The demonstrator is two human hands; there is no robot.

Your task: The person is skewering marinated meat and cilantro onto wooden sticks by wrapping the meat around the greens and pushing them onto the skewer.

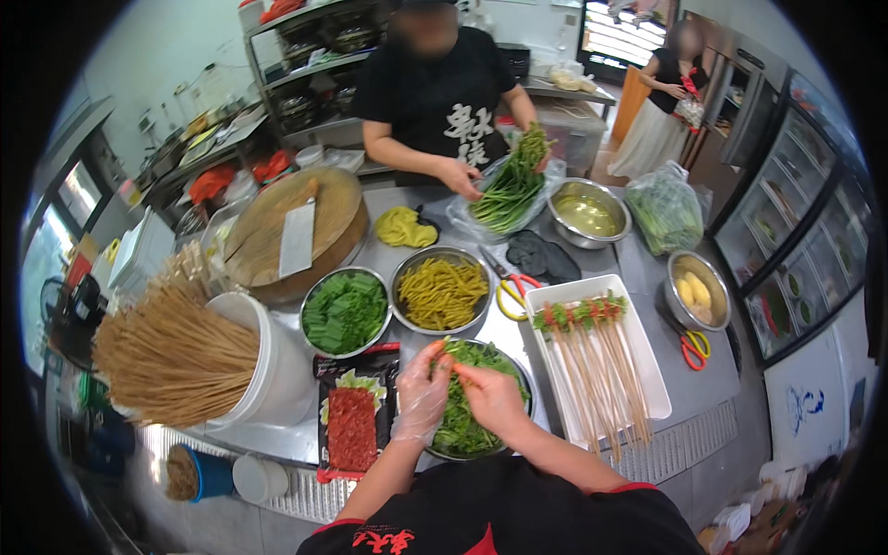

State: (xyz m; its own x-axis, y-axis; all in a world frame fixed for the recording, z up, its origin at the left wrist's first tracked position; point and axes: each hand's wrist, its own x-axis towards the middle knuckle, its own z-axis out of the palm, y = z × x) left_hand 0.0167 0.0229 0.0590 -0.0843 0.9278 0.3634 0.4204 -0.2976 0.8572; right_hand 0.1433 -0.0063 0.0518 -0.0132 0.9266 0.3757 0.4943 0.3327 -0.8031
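Note:
My left hand (421, 392), in a clear plastic glove, pinches a small leafy green sprig (447, 340). My bare right hand (495, 397) meets it at the fingertips; whatever lies between its fingers is too small to make out. Both hands are above a metal bowl of leafy herbs (468, 420). To the left, sliced raw red meat (352, 427) lies in a black tray (386, 361). On the right, a white tray (655, 385) holds several wooden skewers (590, 364) with meat and greens at their far ends.
A white bucket of bare skewers (277, 374) tilts at left. Beyond are bowls of cut greens (345, 312) and yellow-green bean pieces (444, 295), scissors (512, 284), and a cleaver (298, 239) on a round chopping block (333, 208). Opposite, a co-worker (430, 104) handles long greens (510, 191).

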